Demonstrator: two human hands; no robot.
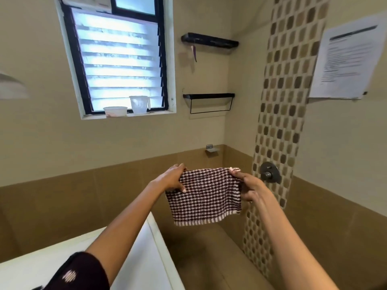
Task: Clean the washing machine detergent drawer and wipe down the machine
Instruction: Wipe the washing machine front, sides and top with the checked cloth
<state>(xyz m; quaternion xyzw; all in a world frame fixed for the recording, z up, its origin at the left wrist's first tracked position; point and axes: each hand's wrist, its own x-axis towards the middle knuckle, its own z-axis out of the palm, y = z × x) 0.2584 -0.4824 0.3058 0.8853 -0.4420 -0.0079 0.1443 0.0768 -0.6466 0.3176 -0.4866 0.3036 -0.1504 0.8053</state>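
Checked terry cloth (204, 195) hangs stretched between your left hand (171, 178) and right hand (248, 186), each pinching a top corner, right of the white machine top (146, 248); loosen either pinch and it drops to the floor.

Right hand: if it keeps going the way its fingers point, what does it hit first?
The right hand points forward and up-left, gripping the checked cloth. Beyond that, probably the brown tiled wall near the small metal holder; depth unclear.
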